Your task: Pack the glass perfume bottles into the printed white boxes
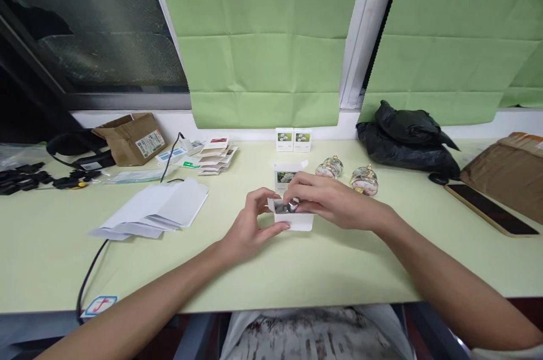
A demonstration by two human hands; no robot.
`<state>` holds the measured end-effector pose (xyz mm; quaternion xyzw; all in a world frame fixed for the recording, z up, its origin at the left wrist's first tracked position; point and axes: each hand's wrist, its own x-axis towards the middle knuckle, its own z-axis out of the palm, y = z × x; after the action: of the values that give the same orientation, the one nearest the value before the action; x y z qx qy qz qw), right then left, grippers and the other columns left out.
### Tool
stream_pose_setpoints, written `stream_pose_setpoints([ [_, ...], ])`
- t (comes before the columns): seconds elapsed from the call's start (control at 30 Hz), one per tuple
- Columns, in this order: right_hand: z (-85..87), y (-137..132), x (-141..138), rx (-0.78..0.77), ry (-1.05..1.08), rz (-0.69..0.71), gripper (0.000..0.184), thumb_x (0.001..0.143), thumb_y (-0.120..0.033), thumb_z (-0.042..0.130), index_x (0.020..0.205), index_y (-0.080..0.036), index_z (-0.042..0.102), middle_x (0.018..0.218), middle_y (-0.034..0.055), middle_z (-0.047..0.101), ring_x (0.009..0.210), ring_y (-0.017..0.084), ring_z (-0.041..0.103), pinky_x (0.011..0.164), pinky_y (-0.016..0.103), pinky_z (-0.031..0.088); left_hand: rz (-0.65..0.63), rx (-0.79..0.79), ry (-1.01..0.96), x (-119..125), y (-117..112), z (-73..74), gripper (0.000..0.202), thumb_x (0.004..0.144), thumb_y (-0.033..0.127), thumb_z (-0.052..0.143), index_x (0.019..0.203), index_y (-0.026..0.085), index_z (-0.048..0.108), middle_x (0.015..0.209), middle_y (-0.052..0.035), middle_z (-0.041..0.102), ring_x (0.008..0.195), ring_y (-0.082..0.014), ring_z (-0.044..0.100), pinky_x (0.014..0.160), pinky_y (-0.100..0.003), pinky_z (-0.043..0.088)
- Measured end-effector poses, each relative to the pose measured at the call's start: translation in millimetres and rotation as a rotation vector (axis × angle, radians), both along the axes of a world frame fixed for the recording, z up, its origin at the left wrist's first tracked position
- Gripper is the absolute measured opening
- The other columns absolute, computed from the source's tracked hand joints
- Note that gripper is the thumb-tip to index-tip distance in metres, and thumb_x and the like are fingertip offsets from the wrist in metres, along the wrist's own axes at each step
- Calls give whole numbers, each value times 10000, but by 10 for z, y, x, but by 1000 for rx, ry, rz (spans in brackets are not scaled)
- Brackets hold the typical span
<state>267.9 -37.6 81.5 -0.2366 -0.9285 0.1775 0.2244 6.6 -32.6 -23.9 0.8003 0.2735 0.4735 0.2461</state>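
A small white box (297,221) lies on its side in the middle of the pale green table (263,269), its open end showing something dark and shiny inside. My left hand (250,230) grips the box's left end with curled fingers. My right hand (328,199) reaches over the top, its fingertips pinched at the opening on the item inside. Just behind stands another white box (285,174) with a flower picture and a raised flap.
Two small glass jars (363,180) and two upright flower-print boxes (292,139) stand behind. Flat white sheets (156,208) and a black cable lie left, printed cards (214,157) beyond. A black bag (407,139), phone (487,207) and brown parcel (509,170) sit right.
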Motion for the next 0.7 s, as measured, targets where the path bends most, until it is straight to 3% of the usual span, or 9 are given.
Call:
stream_pose_setpoints([
  [0.13, -44, 66, 5, 21, 54, -13, 273, 1068, -145, 581, 1291, -275, 668, 1238, 65, 650, 1139, 213, 627, 938, 341, 492, -38, -256, 80, 26, -41, 120, 419, 1005, 383, 706, 1336, 268, 476, 1228, -65, 677, 990, -186, 708, 871, -363, 622],
  [0.23, -46, 81, 3, 48, 46, -18, 270, 1072, -175, 591, 1303, -281, 683, 1239, 69, 666, 1148, 222, 631, 944, 354, 497, -65, -327, 69, 38, -53, 166, 370, 1013, 416, 688, 1294, 244, 520, 1240, -77, 689, 1010, -198, 705, 882, -364, 610],
  [0.53, -19, 80, -6, 14, 34, 3, 267, 1079, -203, 591, 1310, -279, 699, 1245, 76, 674, 1125, 218, 639, 934, 357, 513, -146, -293, 85, 19, -42, 145, 354, 1045, 449, 615, 1309, 223, 546, 1284, -106, 686, 1056, -232, 692, 914, -384, 586],
  [0.7, -30, 98, -3, 16, 37, -6, 294, 1081, -211, 592, 1342, -293, 699, 1275, 74, 672, 1165, 225, 634, 976, 372, 500, -215, -290, 89, -12, -21, 140, 523, 1070, 600, 486, 1426, 216, 495, 1326, -137, 658, 1060, -245, 667, 930, -395, 556],
])
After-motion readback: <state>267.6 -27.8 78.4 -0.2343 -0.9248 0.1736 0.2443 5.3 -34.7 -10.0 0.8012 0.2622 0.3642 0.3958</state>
